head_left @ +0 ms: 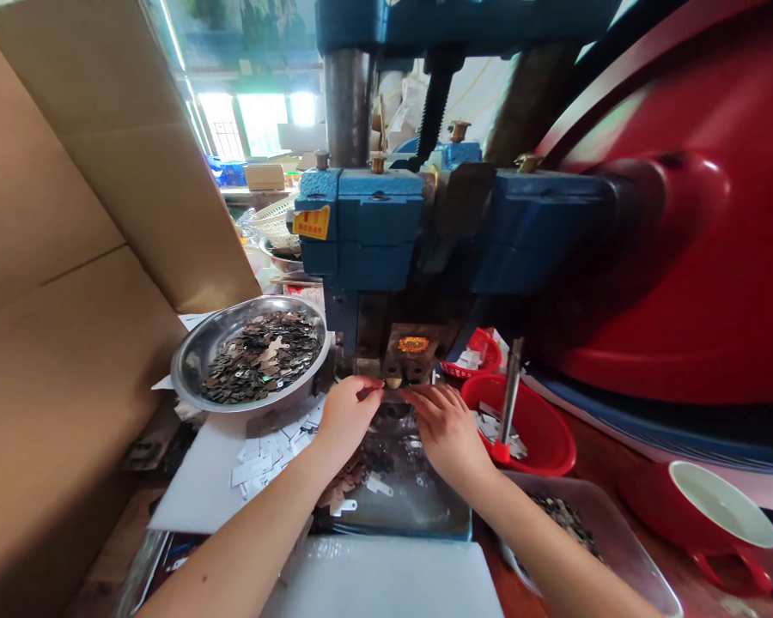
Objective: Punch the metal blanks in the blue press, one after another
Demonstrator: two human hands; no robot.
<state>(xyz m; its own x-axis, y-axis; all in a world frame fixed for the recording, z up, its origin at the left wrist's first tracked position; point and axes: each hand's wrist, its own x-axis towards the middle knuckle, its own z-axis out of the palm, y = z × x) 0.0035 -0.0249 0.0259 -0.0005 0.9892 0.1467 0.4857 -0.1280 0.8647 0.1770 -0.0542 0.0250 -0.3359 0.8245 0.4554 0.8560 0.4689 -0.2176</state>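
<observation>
A blue punch press [386, 232] stands in front of me, its die area [404, 365] just above both hands. My left hand [346, 416] is pinched closed on a small metal piece at the die's left edge. My right hand [443, 429] rests beside it with fingers reaching toward the die; what its fingertips hold is hidden. Beneath the hands, small flat metal pieces [354, 481] lie on the press bed. A steel bowl [197, 365] heaped with dark metal pieces sits to the left of my left hand.
Cardboard walls [70, 257] stand on the left. A red flywheel guard [683, 240] fills the right. A red bowl [547, 438] with a red-tipped rod, a red cup [715, 515] and a clear tray [624, 549] of dark pieces sit at right. White foam sheet [199, 481] holds loose white pieces.
</observation>
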